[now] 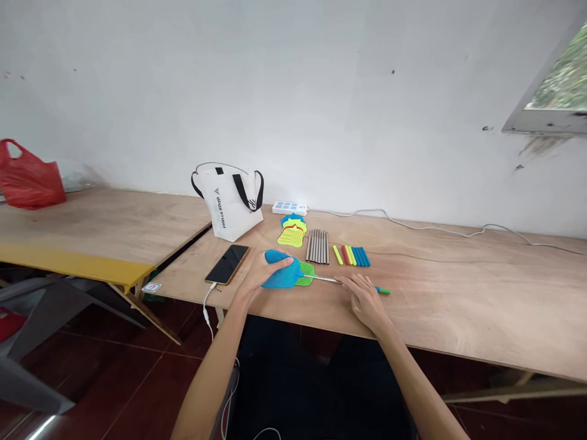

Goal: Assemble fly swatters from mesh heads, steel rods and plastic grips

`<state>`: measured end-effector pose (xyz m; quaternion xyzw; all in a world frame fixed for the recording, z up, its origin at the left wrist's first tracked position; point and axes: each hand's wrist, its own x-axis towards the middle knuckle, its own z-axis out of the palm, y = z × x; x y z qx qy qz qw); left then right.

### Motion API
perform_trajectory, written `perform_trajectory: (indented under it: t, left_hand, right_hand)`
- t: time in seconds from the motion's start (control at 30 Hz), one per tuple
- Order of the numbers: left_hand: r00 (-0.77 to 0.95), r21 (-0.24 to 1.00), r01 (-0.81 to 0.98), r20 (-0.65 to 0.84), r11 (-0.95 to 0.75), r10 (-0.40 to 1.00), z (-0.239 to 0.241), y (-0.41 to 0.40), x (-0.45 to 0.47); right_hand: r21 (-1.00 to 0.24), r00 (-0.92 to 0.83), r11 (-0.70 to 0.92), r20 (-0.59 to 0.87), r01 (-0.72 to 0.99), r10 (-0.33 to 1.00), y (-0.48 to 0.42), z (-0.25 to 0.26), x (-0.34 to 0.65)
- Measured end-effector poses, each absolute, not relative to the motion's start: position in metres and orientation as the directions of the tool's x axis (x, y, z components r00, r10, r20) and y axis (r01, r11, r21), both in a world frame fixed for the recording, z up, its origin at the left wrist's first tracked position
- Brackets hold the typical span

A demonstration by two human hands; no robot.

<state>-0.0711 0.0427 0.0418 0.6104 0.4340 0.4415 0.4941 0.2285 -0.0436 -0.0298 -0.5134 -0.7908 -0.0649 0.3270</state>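
A blue mesh fly swatter (282, 278) lies over a green fly swatter (306, 267) near the table's front edge. My left hand (261, 272) grips the blue swatter's head, thumb on top. Thin metal rods run right from the heads and pass under my right hand (364, 299), whose fingers are bent over them. Past that hand, a blue and a green handle end (384, 291) stick out. Behind lie several metal tubes (317, 247) in a row, coloured grips (352, 255) in yellow, red and blue, and stacked swatter heads (291, 235) in yellow and blue.
A phone (228, 264) with a white cable lies left of my hands. Behind it stands a white bag (232, 205) with black handles. A power strip (289, 208) sits near the wall, its cord (413, 227) running right. A red plastic bag (32, 180) rests on the left table.
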Motion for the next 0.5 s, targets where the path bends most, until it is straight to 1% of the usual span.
perform_trajectory:
  t: [0.13,0.3,0.43,0.5]
  left_hand:
    - [0.244,0.971,0.123,0.169,-0.203,0.955,0.039,0.042,-0.068]
    - [0.267,0.976,0.096,0.165,-0.196,0.950,0.034,0.042,-0.060]
    - [0.341,0.980,0.076,0.148,-0.184,0.928,0.034,0.036,-0.046]
    - [0.350,0.985,0.048,0.139,-0.166,0.926,0.034,0.031,-0.039]
  right_hand:
    - [-0.287,-0.262,0.487,0.568,0.825,0.780,-0.045,-0.027,0.228]
    - [-0.321,-0.253,0.484,0.554,0.814,0.793,-0.050,-0.019,0.221]
    - [-0.308,-0.304,0.504,0.515,0.807,0.801,-0.052,-0.015,0.216]
    - [-0.294,-0.306,0.502,0.519,0.813,0.798,-0.050,-0.016,0.215]
